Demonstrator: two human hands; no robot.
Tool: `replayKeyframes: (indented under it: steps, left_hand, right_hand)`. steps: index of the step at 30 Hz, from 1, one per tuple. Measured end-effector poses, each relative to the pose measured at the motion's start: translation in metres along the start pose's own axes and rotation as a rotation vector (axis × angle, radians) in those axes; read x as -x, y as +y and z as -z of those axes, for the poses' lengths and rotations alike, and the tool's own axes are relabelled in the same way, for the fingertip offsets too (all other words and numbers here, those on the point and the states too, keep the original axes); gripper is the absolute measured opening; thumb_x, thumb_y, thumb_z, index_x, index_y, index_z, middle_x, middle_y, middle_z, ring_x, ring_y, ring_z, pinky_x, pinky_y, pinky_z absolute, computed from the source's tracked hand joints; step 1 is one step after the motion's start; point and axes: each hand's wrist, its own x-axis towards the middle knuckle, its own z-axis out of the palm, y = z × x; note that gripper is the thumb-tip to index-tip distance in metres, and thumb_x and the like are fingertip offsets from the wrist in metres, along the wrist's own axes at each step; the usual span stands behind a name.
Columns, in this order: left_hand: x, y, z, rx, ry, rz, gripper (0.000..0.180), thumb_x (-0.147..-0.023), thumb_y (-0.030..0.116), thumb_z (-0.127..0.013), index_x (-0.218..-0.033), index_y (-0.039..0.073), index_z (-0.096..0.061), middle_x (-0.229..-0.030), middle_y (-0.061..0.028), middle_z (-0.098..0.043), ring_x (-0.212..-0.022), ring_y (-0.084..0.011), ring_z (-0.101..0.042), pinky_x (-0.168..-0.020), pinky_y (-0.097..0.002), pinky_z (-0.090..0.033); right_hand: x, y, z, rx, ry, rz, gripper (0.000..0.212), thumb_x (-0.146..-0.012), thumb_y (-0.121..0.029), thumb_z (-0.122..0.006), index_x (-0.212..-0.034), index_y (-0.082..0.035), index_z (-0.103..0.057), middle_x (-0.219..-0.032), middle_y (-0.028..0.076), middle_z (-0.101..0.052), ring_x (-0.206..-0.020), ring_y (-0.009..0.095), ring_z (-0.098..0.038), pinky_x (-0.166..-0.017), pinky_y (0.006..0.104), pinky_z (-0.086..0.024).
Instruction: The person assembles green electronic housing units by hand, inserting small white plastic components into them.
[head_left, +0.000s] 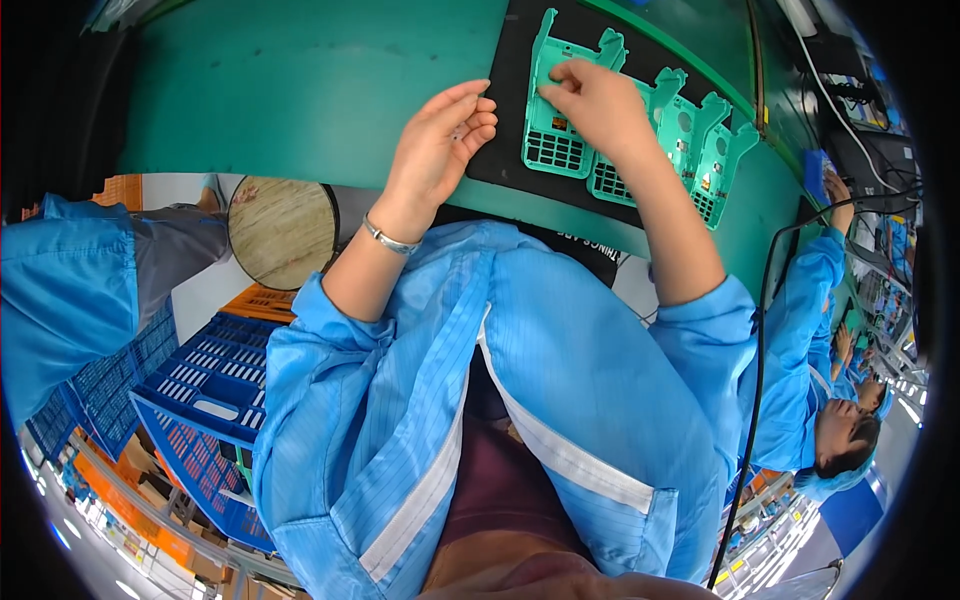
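Several green plastic housings (pixel 557 150) with grid-like slots and upright arms lie side by side on a black mat (pixel 512 120). My right hand (pixel 603 108) is over the leftmost housing, thumb and index finger pinched together at its inner face. Whatever is between those fingertips is too small or hidden to make out. Left of the mat's edge, my left hand (pixel 440 140) hovers over the green table with its palm turned inward. Its fingers are loosely bent and apart, with nothing visible in them. A silvery bracelet (pixel 390 236) circles that wrist.
The green tabletop (pixel 300 90) runs across the front, with a green rail (pixel 690 55) behind the housings. A round stool (pixel 283 232) and blue crates (pixel 205 385) stand at left. A black cable (pixel 765 330) hangs at right. Other people in blue are on both sides.
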Motion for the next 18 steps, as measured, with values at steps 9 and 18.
replayKeyframes:
  steps: [9,18]
  left_hand:
    - [-0.002,0.003,-0.005,-0.028,0.039,-0.002,0.029,-0.095,0.015,-0.050,-0.119,-0.001,-0.054,-0.098,-0.0077,-0.060,-0.086,-0.0128,-0.057,-0.078,-0.0253,-0.050]
    - [0.002,0.010,-0.019,-0.245,0.043,0.046,0.034,-0.099,0.025,-0.047,-0.120,0.000,-0.052,-0.068,0.0044,-0.039,-0.053,-0.0034,-0.032,-0.045,-0.0186,-0.026]
  right_hand:
    - [0.030,0.002,-0.029,0.199,0.322,0.466,0.040,-0.069,0.003,-0.058,-0.109,-0.001,-0.061,-0.102,0.011,-0.058,-0.091,0.029,-0.056,-0.078,0.0377,-0.049]
    - [0.034,-0.006,-0.031,0.501,0.357,0.455,0.043,-0.067,-0.008,-0.060,-0.109,0.001,-0.061,-0.092,0.008,-0.055,-0.079,0.020,-0.056,-0.066,0.0285,-0.047]
